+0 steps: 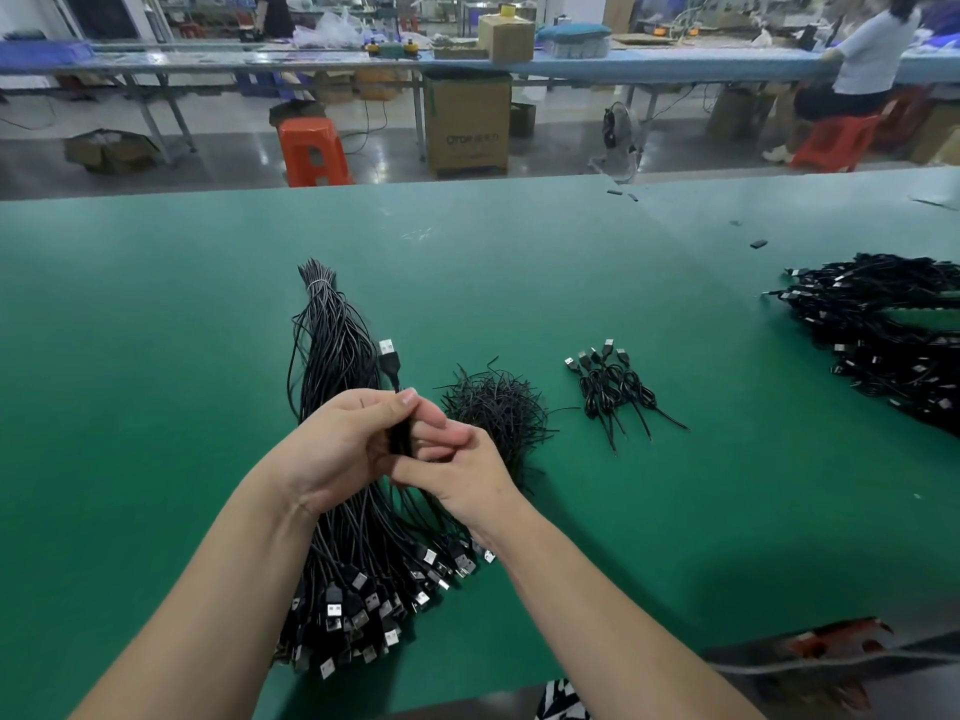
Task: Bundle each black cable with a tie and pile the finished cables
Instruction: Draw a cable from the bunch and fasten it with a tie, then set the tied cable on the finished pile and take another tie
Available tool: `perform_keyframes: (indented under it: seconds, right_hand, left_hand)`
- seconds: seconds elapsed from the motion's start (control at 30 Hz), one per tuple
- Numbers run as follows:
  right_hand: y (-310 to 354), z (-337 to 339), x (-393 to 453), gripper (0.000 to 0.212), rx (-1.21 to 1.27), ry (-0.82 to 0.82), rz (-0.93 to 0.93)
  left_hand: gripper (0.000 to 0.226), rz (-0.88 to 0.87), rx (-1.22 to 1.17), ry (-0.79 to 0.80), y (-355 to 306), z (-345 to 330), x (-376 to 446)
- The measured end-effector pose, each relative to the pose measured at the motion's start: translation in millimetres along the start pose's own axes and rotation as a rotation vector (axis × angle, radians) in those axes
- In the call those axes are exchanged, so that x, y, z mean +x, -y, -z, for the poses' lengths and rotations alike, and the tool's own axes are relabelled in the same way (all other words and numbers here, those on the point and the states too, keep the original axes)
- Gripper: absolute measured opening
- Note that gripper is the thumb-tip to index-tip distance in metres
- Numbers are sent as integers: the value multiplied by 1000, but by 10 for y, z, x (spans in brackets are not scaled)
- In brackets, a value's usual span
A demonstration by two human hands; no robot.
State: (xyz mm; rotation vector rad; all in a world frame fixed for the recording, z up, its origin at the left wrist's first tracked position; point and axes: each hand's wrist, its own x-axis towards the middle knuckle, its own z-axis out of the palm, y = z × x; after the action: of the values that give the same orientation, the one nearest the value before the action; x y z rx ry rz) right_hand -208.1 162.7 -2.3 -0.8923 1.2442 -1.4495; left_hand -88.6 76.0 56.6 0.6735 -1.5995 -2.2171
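Note:
Above the green table (156, 314) my left hand (337, 449) and my right hand (457, 470) meet and both grip one folded black cable (400, 439). Its USB plug (387, 350) sticks up past my left thumb. Beneath my hands lies a long bundle of loose black cables (337, 356), with several plugs fanned out toward me. A heap of black ties (493, 402) sits just right of my hands. Several tied cables (613, 387) lie further right. Whether a tie is on the held cable is hidden by my fingers.
A large pile of black cables (883, 335) covers the table's right edge. Small black bits (758, 244) lie at the far right of the table. Beyond the far edge stand an orange stool (311, 153) and a cardboard box (467, 127). A seated person (862, 59) works at another bench.

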Motion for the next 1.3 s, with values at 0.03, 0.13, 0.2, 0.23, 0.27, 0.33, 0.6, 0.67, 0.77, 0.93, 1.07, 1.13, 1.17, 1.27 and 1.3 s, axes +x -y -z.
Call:
perform_keyframes:
  seconds: [0.03, 0.13, 0.2, 0.23, 0.27, 0.33, 0.6, 0.67, 0.77, 0.93, 1.07, 1.13, 1.17, 1.27, 1.3]
  right_hand:
    - [-10, 3, -15, 26, -8, 0, -10]
    - [-35, 38, -41, 16, -103, -70, -39]
    - [-58, 96, -35, 14, -385, -138, 30]
    - [-60, 133, -37, 14, -541, -159, 87]
    - [-59, 159, -38, 15, -683, -166, 148]
    - [-42, 182, -37, 13, -912, -132, 240]
    - [12, 189, -55, 26, -1058, -67, 162]
    - [22, 203, -54, 25, -1061, -52, 141]
    - [67, 216, -33, 17, -952, 24, 62]
    - [149, 265, 6, 18, -503, 84, -73]
    - [127, 314, 41, 32, -400, 8, -72]
    - [122, 343, 55, 30, -487, 21, -46]
    - [125, 356, 63, 28, -496, 19, -40]
    - [129, 415, 93, 28, -664, -62, 14]
    - [116, 442, 103, 29, -716, -96, 35]
  left_hand:
    - [33, 22, 34, 2, -12, 6, 2]
    - [36, 81, 176, -7, -41, -7, 5]
    - [37, 92, 367, -124, -21, -40, 22]
    - [40, 83, 545, -213, -2, -60, 29]
    - [43, 74, 776, -312, 14, -77, 36]
    - [48, 37, 1213, -468, 36, -119, 39]
    - [28, -245, 1186, -390, 34, -118, 97]
    - [31, -240, 1201, -363, 28, -63, 133]
    - [30, -229, 1251, -344, 22, -21, 217]
    - [23, -202, 1316, -323, -9, -58, 303]
    - [29, -198, 1219, -338, -39, -97, 375]
    - [28, -181, 1192, -344, -37, -116, 425]
    - [28, -174, 1171, -353, -33, -129, 449]
    - [27, -153, 1003, -333, 32, -147, 522]
    - [24, -136, 861, -290, 58, -145, 539]
